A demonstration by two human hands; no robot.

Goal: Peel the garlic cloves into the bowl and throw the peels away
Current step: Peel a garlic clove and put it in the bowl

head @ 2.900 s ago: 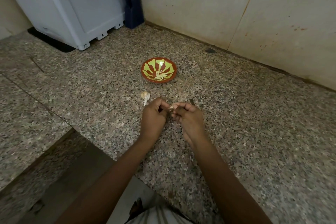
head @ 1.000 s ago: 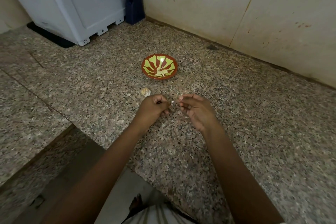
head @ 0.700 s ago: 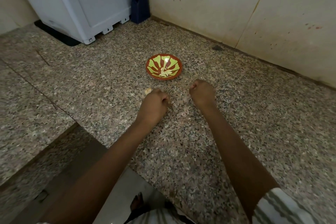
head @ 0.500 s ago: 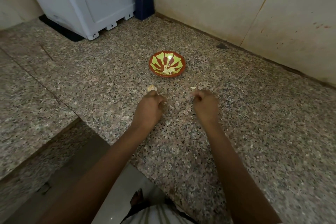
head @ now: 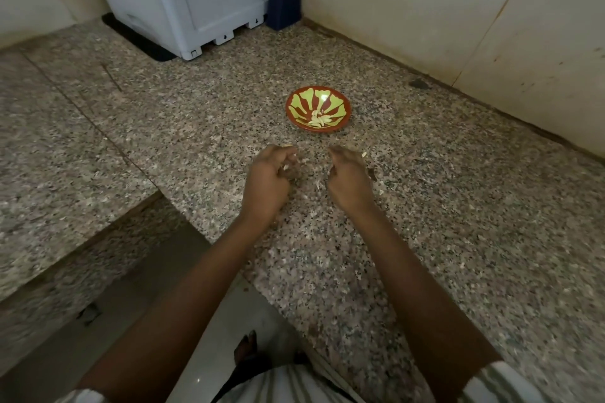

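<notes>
Both hands low over the counter (head: 458, 206), just in front of the bowl (head: 304, 98). I judge they are kept near so each finished piece has a short drop and nothing rolls off.

Left hand (head: 266, 180): fingers curled in tight, with a small pale bit showing at the fingertips. I take it for a garlic clove (head: 286, 167); whether the skin is off I cannot tell. Another pale speck peeks past the knuckles, unclear what.

Right hand (head: 348, 180): fingers curled under, knuckles up. Whether it holds anything I cannot tell, since the palm side is hidden.

Hands are apart, not touching. That reads to me as a pause between peeling and either dropping or gathering.

Peel scraps (head: 363, 155) lie on the stone just beside the right hand, and a thin sliver lies between the two hands. Likely left there to be swept up later in one go.

The bowl stands upright. A small heap of peeled cloves (head: 319, 120) sits on its near inner slope, and the rest of it is bare.
</notes>
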